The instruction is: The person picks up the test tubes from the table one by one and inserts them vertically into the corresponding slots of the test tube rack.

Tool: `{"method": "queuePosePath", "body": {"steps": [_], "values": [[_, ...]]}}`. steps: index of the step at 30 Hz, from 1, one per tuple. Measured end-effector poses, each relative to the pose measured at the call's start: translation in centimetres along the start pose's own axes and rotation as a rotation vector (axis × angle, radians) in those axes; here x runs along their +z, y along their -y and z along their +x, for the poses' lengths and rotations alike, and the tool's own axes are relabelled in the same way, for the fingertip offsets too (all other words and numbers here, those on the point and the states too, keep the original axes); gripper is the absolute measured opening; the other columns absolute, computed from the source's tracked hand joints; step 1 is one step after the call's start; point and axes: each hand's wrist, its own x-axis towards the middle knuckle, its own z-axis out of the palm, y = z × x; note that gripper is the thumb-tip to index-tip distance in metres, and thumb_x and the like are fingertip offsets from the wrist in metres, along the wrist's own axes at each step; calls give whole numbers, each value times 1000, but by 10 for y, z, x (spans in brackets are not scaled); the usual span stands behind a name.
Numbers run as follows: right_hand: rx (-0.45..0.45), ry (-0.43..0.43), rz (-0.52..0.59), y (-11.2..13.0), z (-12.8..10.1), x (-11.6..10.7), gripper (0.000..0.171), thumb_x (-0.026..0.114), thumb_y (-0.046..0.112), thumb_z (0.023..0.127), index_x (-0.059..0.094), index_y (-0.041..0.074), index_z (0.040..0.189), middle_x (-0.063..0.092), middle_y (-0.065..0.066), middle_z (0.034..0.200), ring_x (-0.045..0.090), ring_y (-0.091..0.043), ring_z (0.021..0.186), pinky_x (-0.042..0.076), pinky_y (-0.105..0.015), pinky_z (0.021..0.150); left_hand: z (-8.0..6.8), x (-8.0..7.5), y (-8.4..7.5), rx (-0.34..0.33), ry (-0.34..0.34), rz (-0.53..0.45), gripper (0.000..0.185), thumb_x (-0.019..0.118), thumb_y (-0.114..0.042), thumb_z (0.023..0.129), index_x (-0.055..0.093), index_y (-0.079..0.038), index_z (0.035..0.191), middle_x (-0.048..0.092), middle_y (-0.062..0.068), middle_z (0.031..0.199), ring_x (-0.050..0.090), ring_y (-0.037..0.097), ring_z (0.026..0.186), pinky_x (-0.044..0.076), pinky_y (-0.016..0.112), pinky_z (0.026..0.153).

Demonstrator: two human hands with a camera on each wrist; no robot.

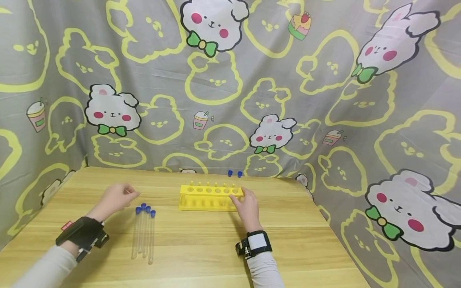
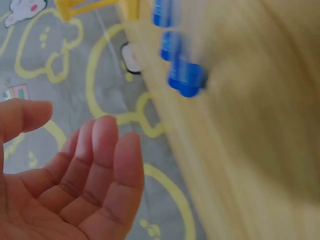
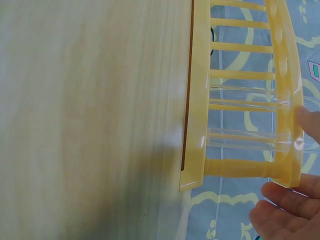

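Observation:
A yellow test tube rack [image 1: 210, 208] stands upright toward the back of the table. My right hand [image 1: 248, 210] grips its right end, the thumb [image 3: 310, 122] on the top plate and the fingers [image 3: 287, 205] around the end. Two clear test tubes [image 3: 245, 139] stand in the holes nearest that hand, their blue caps [image 1: 239, 174] showing above the rack. Several more test tubes [image 1: 151, 240] with blue caps lie side by side on the table at left. Just beyond their caps hovers my left hand [image 1: 117, 200], fingers loosely bent and nothing in the palm [image 2: 45, 215].
The wooden table [image 1: 201, 252] meets a grey patterned cloth [image 1: 165, 80] that hangs behind it and along both sides. Short yellow pegs [image 1: 207, 184] stick up along the rack's back edge.

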Motion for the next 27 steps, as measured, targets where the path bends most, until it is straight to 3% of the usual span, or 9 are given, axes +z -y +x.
{"method": "queuePosePath", "body": {"steps": [8, 17, 27], "values": [[12, 1, -4, 0, 0, -1, 63, 71, 38, 86, 55, -4, 131, 58, -25, 132, 54, -40, 125, 44, -49, 105, -7, 9, 19, -83, 94, 20, 33, 57, -26, 93, 64, 6, 98, 61, 8, 65, 51, 15, 50, 46, 31, 48], [21, 3, -1, 1, -1, 0, 63, 71, 38, 86, 55, -4, 131, 57, -25, 132, 54, -40, 125, 44, -49, 105, -8, 24, 31, -179, 161, -15, 24, 62, -21, 88, 62, 3, 83, 62, 6, 64, 57, 16, 52, 51, 29, 51], [4, -8, -9, 1, -1, 0, 63, 72, 38, 86, 56, -4, 130, 58, -25, 131, 54, -40, 124, 45, -50, 104, -9, 32, 31, -183, 164, 1, 22, 62, -20, 86, 62, -1, 75, 60, 4, 59, 55, 14, 49, 47, 25, 46]]}}
